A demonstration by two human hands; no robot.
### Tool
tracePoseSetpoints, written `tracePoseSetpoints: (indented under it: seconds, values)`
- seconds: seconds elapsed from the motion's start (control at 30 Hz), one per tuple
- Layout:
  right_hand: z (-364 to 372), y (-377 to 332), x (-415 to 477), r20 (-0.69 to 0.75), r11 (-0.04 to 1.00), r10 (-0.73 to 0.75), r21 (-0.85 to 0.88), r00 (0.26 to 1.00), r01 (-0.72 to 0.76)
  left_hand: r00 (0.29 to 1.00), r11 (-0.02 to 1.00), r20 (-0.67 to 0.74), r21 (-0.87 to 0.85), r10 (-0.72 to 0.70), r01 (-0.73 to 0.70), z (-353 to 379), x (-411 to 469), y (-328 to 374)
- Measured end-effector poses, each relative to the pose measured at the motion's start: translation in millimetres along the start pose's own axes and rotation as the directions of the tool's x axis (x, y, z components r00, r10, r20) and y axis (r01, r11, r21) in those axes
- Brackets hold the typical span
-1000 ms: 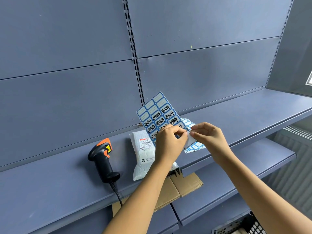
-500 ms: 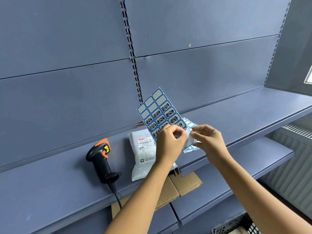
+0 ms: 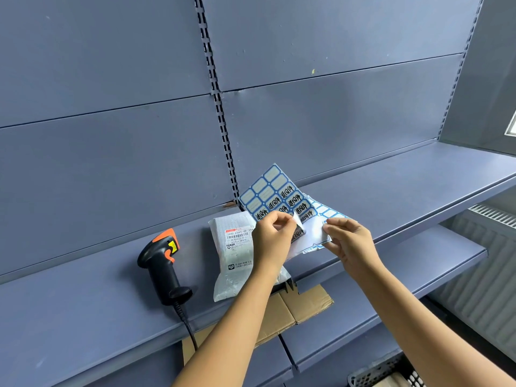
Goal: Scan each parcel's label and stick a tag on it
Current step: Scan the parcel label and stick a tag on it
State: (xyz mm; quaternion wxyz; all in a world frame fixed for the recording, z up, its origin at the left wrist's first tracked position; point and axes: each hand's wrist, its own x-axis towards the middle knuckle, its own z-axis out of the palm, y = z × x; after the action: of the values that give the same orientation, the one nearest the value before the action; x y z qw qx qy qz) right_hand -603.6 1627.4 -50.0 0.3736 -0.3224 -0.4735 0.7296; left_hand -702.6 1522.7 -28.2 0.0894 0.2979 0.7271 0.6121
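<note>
We see both hands raised over a blue-grey shelf (image 3: 83, 303), working on a sheet of tags (image 3: 275, 194) held upright in front of the back panel. The tags are blue-bordered; those in the upper left are blank, and the rest carry black handwriting. The left hand (image 3: 272, 238) pinches one tag (image 3: 297, 233) between thumb and fingertips, and that tag curls away from the sheet near its lower edge. The right hand (image 3: 353, 241) grips the sheet's lower right part, where the paper shows white, thumb on top and fingers curled beneath.

The parcel (image 3: 234, 255), a pale plastic mailing bag, lies flat on the shelf below and left of the sheet, its printed label (image 3: 237, 237) facing up. The left hand and wrist cover its right edge. We cannot tell whether it already bears a tag.

A black scanner (image 3: 163, 263) with an orange top lies on the shelf just left of the parcel, apart from it, its cord running over the front edge. A cardboard box (image 3: 304, 303) sits on the lower shelf under the parcel.
</note>
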Motion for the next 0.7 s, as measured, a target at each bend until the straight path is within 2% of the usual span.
tracePoseSetpoints:
  seconds: [0.2, 0.47, 0.6, 0.67, 0.7]
  values:
    - [-18, 7, 20, -0.084, 0.998, 0.038, -0.039, 0.996, -0.041, 0.997, 0.994, -0.020, -0.072, -0.081, 0.079, 4, 8, -9]
    - [-40, 9, 65, -0.260, 0.906, -0.041, -0.417, 0.965, -0.074, 0.996, 1.000, -0.082, 0.000, -0.025, 0.025, 2, 12, -12]
    - [-40, 2, 74, -0.298, 0.790, -0.116, -0.606, 0.948, -0.094, 0.996, 0.999, -0.092, 0.026, -0.019, 0.021, -1, 13, -13]
    - [-38, -3, 75, -0.267, 0.723, -0.130, -0.685, 0.955, -0.093, 0.994, 0.999, -0.109, 0.039, -0.020, 0.025, -4, 14, -14]
    - [-37, -5, 75, -0.241, 0.657, -0.148, -0.749, 0.959, -0.086, 0.993, 0.999, -0.118, 0.041, -0.018, 0.023, -5, 15, -14]
